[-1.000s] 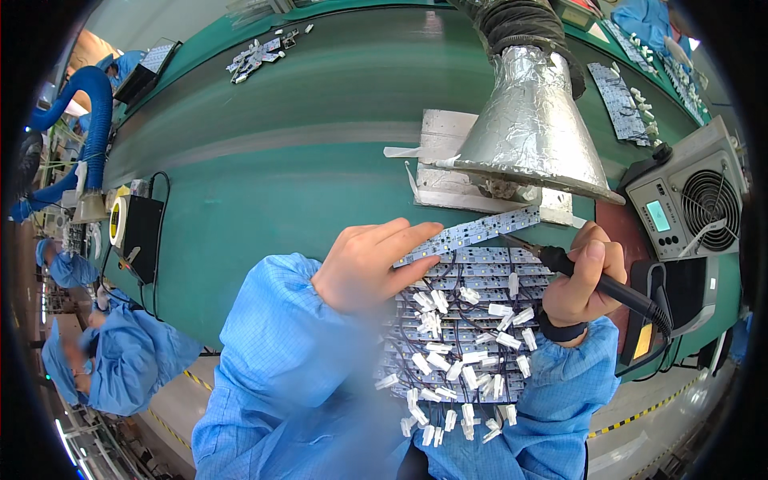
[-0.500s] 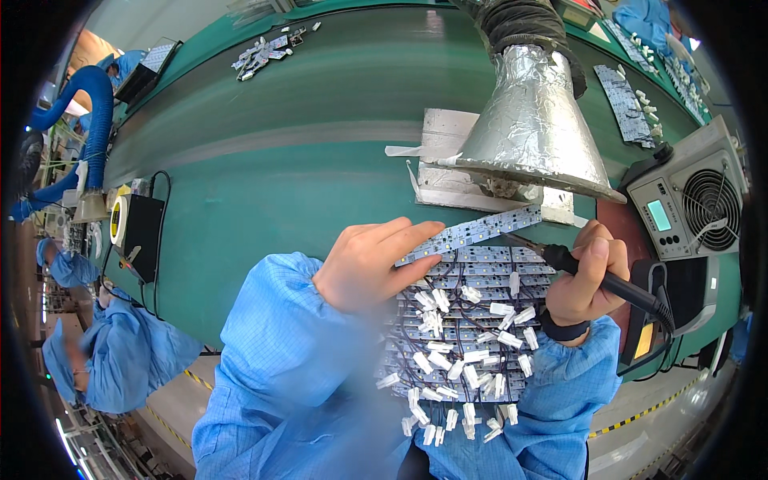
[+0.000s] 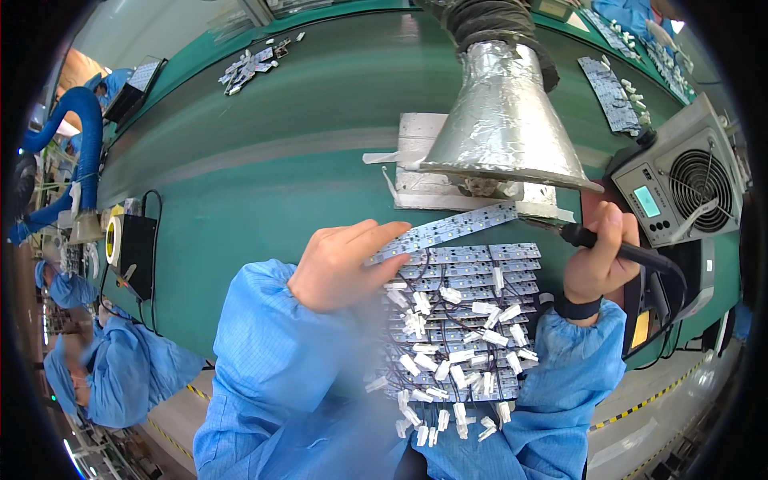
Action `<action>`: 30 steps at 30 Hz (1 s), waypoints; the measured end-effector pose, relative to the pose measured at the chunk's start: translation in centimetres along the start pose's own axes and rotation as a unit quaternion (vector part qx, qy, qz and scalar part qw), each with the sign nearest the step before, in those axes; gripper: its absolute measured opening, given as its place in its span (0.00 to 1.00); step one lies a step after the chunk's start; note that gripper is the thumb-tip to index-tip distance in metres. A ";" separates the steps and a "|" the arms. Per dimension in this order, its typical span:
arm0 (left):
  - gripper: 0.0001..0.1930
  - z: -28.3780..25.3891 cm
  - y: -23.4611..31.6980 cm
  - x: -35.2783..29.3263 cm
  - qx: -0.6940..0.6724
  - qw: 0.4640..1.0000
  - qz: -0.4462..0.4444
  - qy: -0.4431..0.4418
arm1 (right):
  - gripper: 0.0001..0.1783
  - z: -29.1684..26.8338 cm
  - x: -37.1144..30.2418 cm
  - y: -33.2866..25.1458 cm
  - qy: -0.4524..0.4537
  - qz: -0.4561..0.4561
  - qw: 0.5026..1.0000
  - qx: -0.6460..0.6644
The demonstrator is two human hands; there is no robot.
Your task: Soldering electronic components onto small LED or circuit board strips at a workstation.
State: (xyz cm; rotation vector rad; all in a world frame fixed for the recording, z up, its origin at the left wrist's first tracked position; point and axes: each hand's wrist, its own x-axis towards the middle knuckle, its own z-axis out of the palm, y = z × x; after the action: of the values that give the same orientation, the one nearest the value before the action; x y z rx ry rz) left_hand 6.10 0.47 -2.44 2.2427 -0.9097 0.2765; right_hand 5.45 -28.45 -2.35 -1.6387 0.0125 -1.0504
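Bright, even overhead lighting; soft glare on the foil hood (image 3: 502, 112) above the right hand (image 3: 596, 260); left sleeve (image 3: 296, 376) below the left hand (image 3: 344, 264) blurred, out of focus; fisheye bends edges; black vignette at corners.

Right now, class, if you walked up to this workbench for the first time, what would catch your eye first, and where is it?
The big silver foil-wrapped fume hood hangs over the middle of the green bench. Just below it, the left hand presses down a long LED strip while the right hand holds a soldering iron at its far end. Beneath lies a pile of strips with white connectors.
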 end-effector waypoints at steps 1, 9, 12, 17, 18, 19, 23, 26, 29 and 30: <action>0.19 0.0 0.0 0.0 -0.003 1.000 0.003 -0.002 | 0.17 0.1 -0.1 0.0 0.003 -0.001 1.000 -0.003; 0.19 -0.1 0.3 0.2 -0.001 1.000 -0.012 -0.010 | 0.18 0.1 -0.3 0.9 -0.040 -0.018 0.999 0.022; 0.19 0.0 -0.1 -0.1 -0.003 1.000 -0.015 -0.010 | 0.19 0.3 -0.4 0.8 -0.042 -0.018 0.999 0.018; 0.19 0.0 0.1 0.1 -0.003 1.000 -0.016 -0.010 | 0.19 0.1 -0.3 1.0 -0.040 -0.024 0.999 0.013; 0.19 0.0 0.1 0.2 -0.005 1.000 -0.015 -0.011 | 0.19 0.0 -0.3 1.0 -0.044 -0.021 0.999 0.011; 0.19 0.0 0.1 0.1 -0.005 1.000 -0.015 -0.010 | 0.18 0.0 -0.3 1.0 -0.047 -0.018 0.999 0.010; 0.19 0.0 0.1 0.1 -0.011 1.000 -0.023 -0.015 | 0.18 0.1 -0.3 1.1 -0.048 -0.024 0.999 0.011; 0.19 0.1 0.1 0.0 -0.015 1.000 -0.022 -0.014 | 0.18 0.0 -0.4 1.1 -0.051 -0.026 0.998 0.021; 0.19 0.1 0.1 0.0 -0.013 1.000 -0.022 -0.016 | 0.18 0.0 -0.4 1.1 -0.053 -0.026 0.998 0.011; 0.19 0.0 0.1 0.0 -0.011 1.000 -0.023 -0.018 | 0.18 0.0 -0.4 1.0 -0.049 -0.023 0.998 0.015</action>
State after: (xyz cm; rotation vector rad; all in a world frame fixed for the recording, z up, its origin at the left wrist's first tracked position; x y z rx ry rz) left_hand 5.99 0.39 -2.42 2.2522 -0.8751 0.2050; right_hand 5.75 -28.59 -3.42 -1.6682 -0.1055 -1.0004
